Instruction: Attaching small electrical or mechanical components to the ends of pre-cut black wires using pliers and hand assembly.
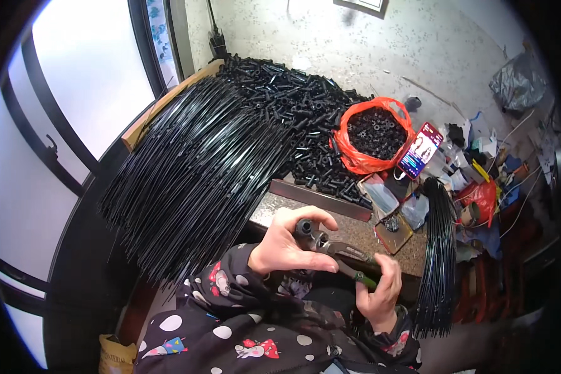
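My left hand (pixel 287 246) curls around a short black tube (pixel 304 228), its hollow end turned up toward me. Thumb and index finger reach forward on either side of it. My right hand (pixel 380 290) is closed on the green-ended handles of a pair of pliers (pixel 350 250). The pliers' jaws are right beside the tube; whether they grip something there is too small to tell. Both hands are in front of my chest, near the table's front edge. A large heap of similar black tubes (pixel 293 103) lies beyond them.
Long thin black rods (pixel 193 168) lie in a thick pile at left, against a wooden board (pixel 168 103). A red plastic bag (pixel 349 156) holds small black parts; a lit phone (pixel 420 151) leans beside it. Another rod bundle (pixel 436 268) hangs over the table's right edge. A metal bar (pixel 321 199) borders the heap.
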Tool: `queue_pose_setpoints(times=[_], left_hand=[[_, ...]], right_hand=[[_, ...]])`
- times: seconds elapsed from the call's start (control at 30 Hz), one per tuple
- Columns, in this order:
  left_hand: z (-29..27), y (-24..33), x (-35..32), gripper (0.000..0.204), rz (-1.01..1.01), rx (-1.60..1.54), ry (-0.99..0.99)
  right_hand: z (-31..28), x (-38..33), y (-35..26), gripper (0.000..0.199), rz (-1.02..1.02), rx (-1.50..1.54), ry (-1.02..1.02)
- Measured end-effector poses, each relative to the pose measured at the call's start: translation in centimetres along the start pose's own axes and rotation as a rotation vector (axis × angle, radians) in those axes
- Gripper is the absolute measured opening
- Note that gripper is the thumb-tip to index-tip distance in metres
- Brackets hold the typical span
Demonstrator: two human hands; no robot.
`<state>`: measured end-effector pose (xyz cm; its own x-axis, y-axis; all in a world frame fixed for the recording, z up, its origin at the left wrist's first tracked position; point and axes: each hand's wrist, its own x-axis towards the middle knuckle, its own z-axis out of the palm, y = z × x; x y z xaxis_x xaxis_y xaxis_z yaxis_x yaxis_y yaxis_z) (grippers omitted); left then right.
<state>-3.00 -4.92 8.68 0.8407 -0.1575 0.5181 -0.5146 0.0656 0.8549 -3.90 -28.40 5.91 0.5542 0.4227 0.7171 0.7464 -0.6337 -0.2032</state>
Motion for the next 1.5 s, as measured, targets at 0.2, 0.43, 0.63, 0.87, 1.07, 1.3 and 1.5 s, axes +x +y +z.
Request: queue_pose_setpoints(times=[0.2,0.43,0.63,0.87,1.07,1.3,1.5], left_hand=[[1.4,0.7,0.0,0.046,0.031,0.042,0.095],[2.3,-0.3,-0.1,0.032,-0.065,0.077,0.133],[4.5,-2.4,-0.6,0.023,-0.163,0.041,0.262],[4.5,-5.2,-0.9,0.044,-0.174,-0.142,0.351],[4.7,-5.3,-0.3,0.048,-0.205,0.021,0.105],[4.8,-6.4,0.9,0.049,-0.197,0.038,0.063],[4.6,-6.8,1.2,0.047,-0.225,-0.007,0.067]], right_hand=[[-0.7,-1.8,-1.7,0.038,0.677,1.116,-0.875],[-1.2,-1.7,-1.3,0.052,0.950,1.483,-0.965],[1.5,-4.5,-3.3,0.007,0.991,1.380,-0.743],[4.4,-3.1,4.6,0.014,0.624,0.563,-0.239],[5.3,-4.5,19.8,0.031,0.471,-0.033,-0.050],[7.7,-4.6,20.5,0.024,0.172,-0.221,-0.126],[8.0,-3.9,20.0,0.009,0.188,-0.320,-0.127]])
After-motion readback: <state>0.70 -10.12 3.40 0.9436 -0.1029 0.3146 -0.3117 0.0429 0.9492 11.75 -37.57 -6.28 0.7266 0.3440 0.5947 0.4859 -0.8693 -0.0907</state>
